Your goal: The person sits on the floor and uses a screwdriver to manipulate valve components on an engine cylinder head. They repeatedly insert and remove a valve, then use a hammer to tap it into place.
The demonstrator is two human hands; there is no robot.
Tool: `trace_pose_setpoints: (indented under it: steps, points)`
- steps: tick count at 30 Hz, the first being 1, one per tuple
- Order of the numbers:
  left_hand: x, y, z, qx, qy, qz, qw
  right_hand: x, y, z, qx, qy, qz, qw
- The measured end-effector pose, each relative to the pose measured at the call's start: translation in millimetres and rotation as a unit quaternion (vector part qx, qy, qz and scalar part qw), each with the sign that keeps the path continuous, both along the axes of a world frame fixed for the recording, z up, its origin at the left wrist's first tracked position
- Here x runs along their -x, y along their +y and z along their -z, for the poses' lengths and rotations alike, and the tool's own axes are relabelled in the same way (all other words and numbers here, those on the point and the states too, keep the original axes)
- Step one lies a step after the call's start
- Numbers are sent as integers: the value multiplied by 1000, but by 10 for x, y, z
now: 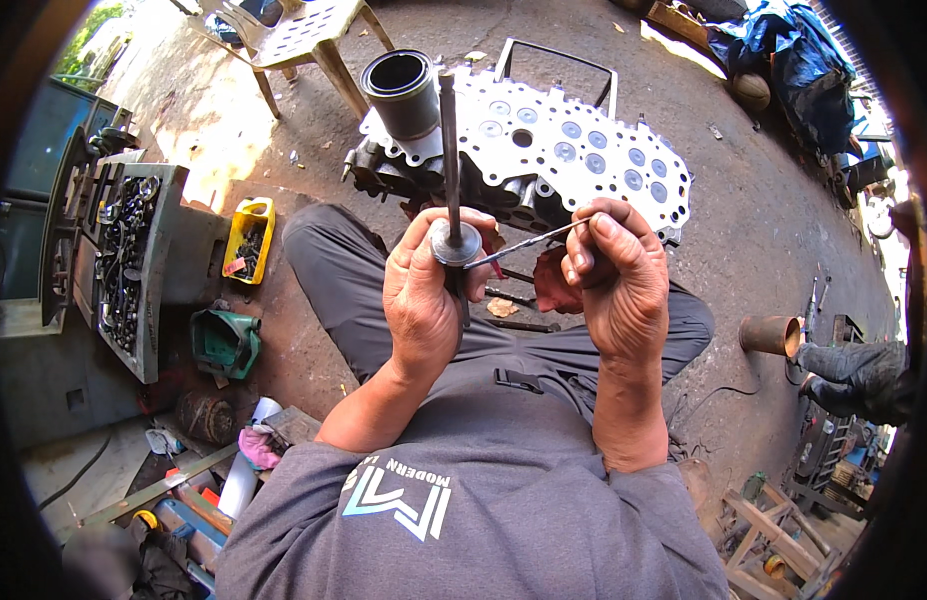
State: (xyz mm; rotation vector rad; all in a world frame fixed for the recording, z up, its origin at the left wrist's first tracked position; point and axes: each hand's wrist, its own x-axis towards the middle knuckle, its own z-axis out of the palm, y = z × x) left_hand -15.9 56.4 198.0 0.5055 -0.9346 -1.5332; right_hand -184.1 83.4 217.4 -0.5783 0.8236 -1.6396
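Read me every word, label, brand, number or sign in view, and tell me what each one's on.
Grey shirt: pale lettering and an angular logo; I don't copy printed wording.
Yellow container: a small pinkish patch, too small to read.
The round-disc metal part in the left hand and thin rod in the right hand: nothing readable.

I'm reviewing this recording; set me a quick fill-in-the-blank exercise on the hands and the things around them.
1. The left hand grips a stemmed metal disc, while the thin rod is in the ____ hand.
2. In the picture, the hollow cylinder stands at the ____ end of the cylinder head.
3. The tub of dark parts just above the green container is ____ in colour.

Missing words: right; left; yellow.
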Motion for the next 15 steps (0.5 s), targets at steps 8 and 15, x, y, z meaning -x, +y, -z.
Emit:
trace_pose_setpoints:
  steps: [8, 15]
  points:
    - [11, 2, -16, 14, -10, 4, 1000, -12, -28, 38, -4, 13, -22, 1000]
    - [20, -17, -23, 22, -8, 6, 1000, -36, -49, 50, -9, 9, -25, 1000]
